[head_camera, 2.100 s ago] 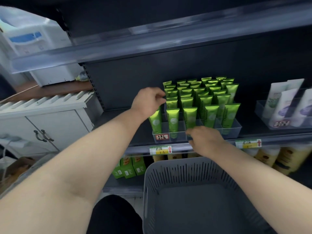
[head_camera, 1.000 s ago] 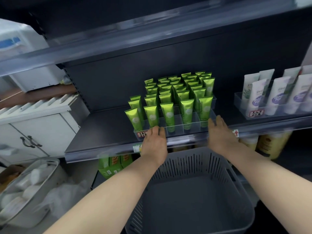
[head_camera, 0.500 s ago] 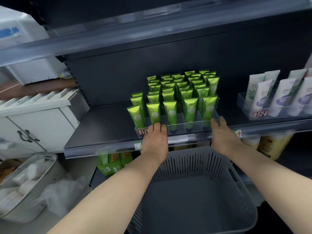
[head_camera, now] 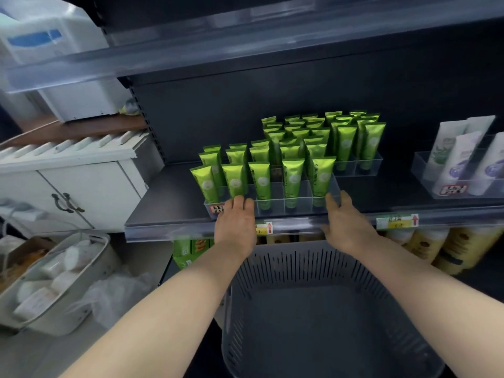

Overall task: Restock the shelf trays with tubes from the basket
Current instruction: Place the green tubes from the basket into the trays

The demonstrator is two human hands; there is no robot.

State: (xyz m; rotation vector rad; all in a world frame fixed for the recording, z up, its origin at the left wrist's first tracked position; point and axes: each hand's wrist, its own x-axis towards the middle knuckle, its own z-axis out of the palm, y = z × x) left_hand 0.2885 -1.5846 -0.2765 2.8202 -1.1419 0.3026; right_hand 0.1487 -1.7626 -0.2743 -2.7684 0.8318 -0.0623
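Steadying the clear front tray (head_camera: 297, 205) at the lip of the shelf (head_camera: 169, 203), both hands are on its front wall. The left hand (head_camera: 237, 225) has its fingers (head_camera: 241, 203) bent against the wall beside the red label; whether they hook over the rim or only press on it I cannot tell. The right hand (head_camera: 346, 227) sits at the tray's right front corner, thumb up the front face and fingers (head_camera: 344, 199) wrapped round the side. The green tubes (head_camera: 291, 178) stand cap-down in the tray's divided cells, row behind row, with more of them in a rear tray (head_camera: 360, 166) further back and to the right. The grey basket (head_camera: 300, 263) below the shelf edge shows only its bare floor, so the stocking looks nearly or wholly done and this is probably a squaring-up of the tray. The tubes are likely light, soft-walled and glossy, so they would dent if squeezed at mid-body and could slip. They are best taken near the stiff crimped top or the cap end. The tray itself looks rigid but thin and smooth, and top-heavy when full. Holding it low at both front corners and sliding it rather than lifting should keep the tubes from toppling like dominoes.
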